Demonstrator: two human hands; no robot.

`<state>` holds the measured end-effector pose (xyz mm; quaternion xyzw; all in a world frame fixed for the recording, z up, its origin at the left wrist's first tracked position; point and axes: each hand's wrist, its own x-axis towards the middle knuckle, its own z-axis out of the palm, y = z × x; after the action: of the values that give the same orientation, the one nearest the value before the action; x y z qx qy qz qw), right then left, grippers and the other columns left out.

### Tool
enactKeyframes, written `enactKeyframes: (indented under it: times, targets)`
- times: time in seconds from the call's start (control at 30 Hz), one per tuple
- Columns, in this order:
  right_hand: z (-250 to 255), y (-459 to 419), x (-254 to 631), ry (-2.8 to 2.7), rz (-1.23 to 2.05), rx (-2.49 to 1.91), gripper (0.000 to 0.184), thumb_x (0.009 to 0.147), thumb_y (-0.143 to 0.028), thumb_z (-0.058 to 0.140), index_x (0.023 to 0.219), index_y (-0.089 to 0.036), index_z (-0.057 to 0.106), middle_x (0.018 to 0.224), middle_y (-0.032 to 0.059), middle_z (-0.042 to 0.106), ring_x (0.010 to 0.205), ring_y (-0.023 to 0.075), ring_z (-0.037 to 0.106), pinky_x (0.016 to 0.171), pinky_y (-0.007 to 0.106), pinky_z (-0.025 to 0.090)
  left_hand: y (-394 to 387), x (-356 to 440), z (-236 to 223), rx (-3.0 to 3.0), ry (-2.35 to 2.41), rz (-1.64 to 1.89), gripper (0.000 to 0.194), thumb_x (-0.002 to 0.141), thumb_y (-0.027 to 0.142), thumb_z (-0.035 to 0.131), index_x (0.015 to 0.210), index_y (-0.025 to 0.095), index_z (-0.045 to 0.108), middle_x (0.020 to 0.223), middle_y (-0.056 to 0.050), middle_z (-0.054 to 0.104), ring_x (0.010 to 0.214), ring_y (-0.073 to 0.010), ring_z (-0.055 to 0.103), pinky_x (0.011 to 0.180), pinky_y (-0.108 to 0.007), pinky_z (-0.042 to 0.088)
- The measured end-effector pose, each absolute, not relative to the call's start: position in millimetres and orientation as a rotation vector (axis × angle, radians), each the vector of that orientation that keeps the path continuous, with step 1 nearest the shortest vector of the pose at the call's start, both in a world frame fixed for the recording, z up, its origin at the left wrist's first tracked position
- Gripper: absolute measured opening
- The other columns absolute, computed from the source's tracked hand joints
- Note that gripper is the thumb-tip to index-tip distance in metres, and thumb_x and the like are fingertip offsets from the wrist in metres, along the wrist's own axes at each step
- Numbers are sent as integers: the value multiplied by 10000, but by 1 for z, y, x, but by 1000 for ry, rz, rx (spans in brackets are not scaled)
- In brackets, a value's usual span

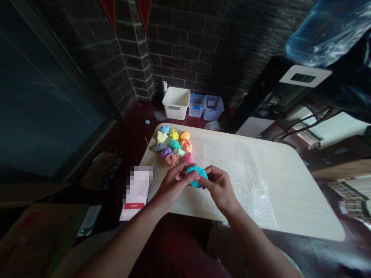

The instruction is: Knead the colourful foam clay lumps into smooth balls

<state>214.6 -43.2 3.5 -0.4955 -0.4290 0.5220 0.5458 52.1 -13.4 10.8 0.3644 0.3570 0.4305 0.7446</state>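
Between my two hands is a flattened turquoise disc of modelling clay [194, 182], held above the bubble wrap near the table's front edge. My left hand [178, 179] grips its left side, the thumb lying across the face. From the right, my right hand [218, 185] pinches it too, and both thumbs nearly meet on the clay. Just beyond sit several lumps of coloured clay, among them a pink lump [188, 157], a brown lump [172, 159], an orange lump [186, 145] and a green lump [174, 144]. The fingers behind the disc are partly hidden.
Bubble wrap [240, 173] covers the middle of the pale table [307, 200]. A pink-and-red packet [135, 206] is at its left edge. Beyond, a white basket [176, 103] and clear bins [213, 109] stand by the brick wall. A water dispenser [261, 92] rises at right.
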Motion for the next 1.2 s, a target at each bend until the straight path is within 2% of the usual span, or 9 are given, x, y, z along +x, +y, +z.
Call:
enactKeyframes:
  times: [0.1, 0.2, 0.33, 0.5, 0.73, 0.83, 1.0, 1.2]
  targets:
    - [3, -42, 213, -918, 1350, -1106, 357, 689, -426, 983, 687, -198, 708, 598, -33, 669, 520, 99, 546, 498, 234, 443, -15, 52, 8, 933, 755, 992, 287, 797, 372, 893, 996, 178, 820, 919, -54, 762, 836, -184, 678, 774, -291, 550]
    - [4, -42, 211, -909, 1439, -1056, 319, 741, -428, 952, 738, -195, 735, 640, -26, 686, 557, 106, 571, 544, 246, 484, -15, 50, 9, 893, 778, 995, 260, 814, 390, 875, 940, 166, 837, 854, -56, 760, 797, -184, 670, 744, -295, 552]
    - [5, -42, 212, -944, 1493, -1045, 290, 791, -443, 914, 888, -198, 792, 774, 8, 741, 655, 130, 639, 624, 276, 554, -10, 45, 13, 799, 837, 1039, 249, 769, 386, 903, 863, 166, 837, 812, -40, 745, 756, -164, 644, 751, -300, 541]
    - [2, -43, 214, -1002, 1461, -1100, 248, 788, -433, 915, 803, -204, 821, 737, 19, 758, 632, 136, 645, 624, 290, 553, -6, 40, 15, 804, 851, 1075, 203, 734, 338, 927, 773, 170, 820, 814, -13, 709, 757, -129, 594, 728, -252, 511]
    - [3, -44, 213, -882, 1432, -1027, 257, 791, -475, 904, 782, -233, 816, 702, 12, 746, 631, 152, 649, 649, 315, 564, -9, 46, 14, 823, 705, 1057, 239, 812, 350, 883, 986, 203, 811, 1014, -55, 757, 936, -188, 682, 854, -306, 551]
    - [3, -44, 212, -876, 1422, -1029, 243, 802, -458, 896, 826, -232, 811, 762, 18, 753, 675, 157, 660, 668, 311, 571, -9, 45, 9, 931, 791, 1055, 255, 798, 359, 894, 953, 173, 815, 938, -63, 776, 875, -195, 700, 854, -313, 554]
    - [0, -43, 214, -946, 1346, -1070, 281, 843, -472, 857, 1018, -255, 822, 866, 21, 754, 714, 158, 647, 616, 283, 529, -8, 41, 2, 1064, 875, 1008, 245, 800, 351, 886, 974, 185, 841, 858, -47, 793, 787, -193, 712, 778, -296, 561]
    - [-3, -42, 216, -919, 1324, -1081, 208, 813, -428, 890, 824, -226, 839, 743, 17, 752, 667, 155, 615, 659, 317, 508, -10, 41, 7, 1089, 881, 934, 232, 778, 370, 899, 914, 188, 849, 781, -35, 784, 722, -190, 701, 744, -302, 572]
